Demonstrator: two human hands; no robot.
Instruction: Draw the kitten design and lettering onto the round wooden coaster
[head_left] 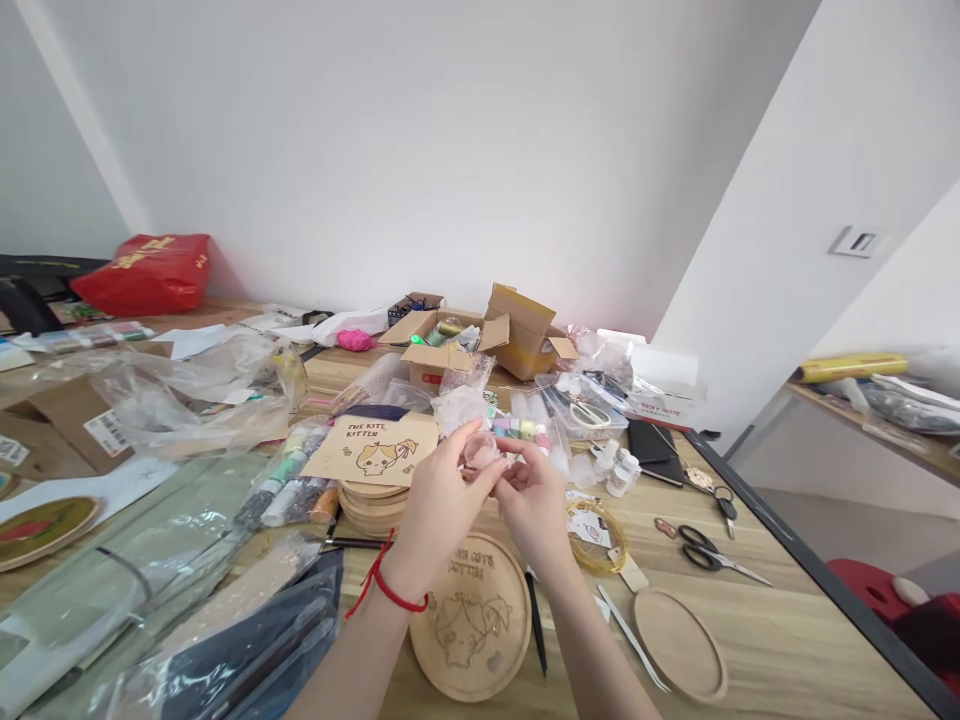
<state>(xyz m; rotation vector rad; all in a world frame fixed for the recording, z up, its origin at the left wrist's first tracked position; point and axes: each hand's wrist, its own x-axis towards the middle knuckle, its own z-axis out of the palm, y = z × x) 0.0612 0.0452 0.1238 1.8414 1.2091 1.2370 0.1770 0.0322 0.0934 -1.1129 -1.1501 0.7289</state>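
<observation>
Both hands [491, 490] are raised over the middle of the counter [810, 650], fingers half curled and pinched together. Between the fingertips sits a small clear piece [480, 450], held by both hands; its exact form is hard to tell. A red string [390, 590] is tied on the left wrist. Just left of the hands lie a printed kitten card [371, 450] and a stack of wooden discs [373, 507]. Below them is an engraved wooden disc [472, 617], with a round wooden tray [679, 645] off to the right. Scissors [709, 552] and small white bottles [619, 475] sit on the right. Further back is an open cardboard box [517, 330], with plastic bags [195, 390] on the left. A red bag [142, 273] lies by the white wall [420, 130], and a shelf [855, 400] runs along the right.
</observation>
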